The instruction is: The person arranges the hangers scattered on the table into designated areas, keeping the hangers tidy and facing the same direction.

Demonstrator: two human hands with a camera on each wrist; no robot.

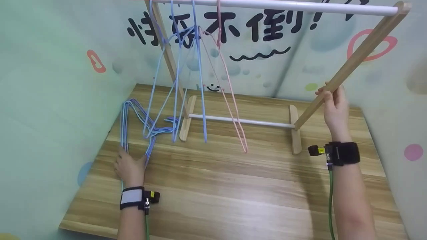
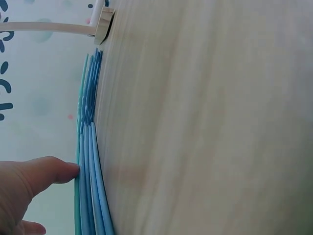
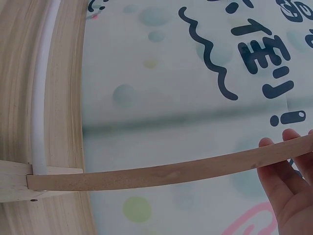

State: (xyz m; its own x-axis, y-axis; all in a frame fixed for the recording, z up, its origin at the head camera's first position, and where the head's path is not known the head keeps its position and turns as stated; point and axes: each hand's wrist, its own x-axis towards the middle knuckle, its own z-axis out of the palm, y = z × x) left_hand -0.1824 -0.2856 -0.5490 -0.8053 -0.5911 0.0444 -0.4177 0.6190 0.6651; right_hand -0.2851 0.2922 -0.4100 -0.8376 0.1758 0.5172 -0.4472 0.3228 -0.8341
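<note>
A stack of blue hangers (image 1: 124,116) lies on the left of the table, its hooks pointing right. My left hand (image 1: 130,168) rests over the near part of the stack, and its thumb (image 2: 61,170) touches the outermost hanger in the left wrist view. My right hand (image 1: 336,110) grips the right wooden upright (image 1: 353,63) of a clothes rack, fingers behind it and thumb in front. From the rack's white top rail (image 1: 283,4) hang blue hangers (image 1: 201,83) and a pink hanger (image 1: 230,83), all toward the left.
The rack stands on wooden feet (image 1: 295,140) joined by a white lower bar (image 1: 253,123) on the wood-grain table (image 1: 217,186). Behind it is a printed wall (image 1: 260,73) with dark characters. Green cables (image 1: 330,200) run from both wrist cameras.
</note>
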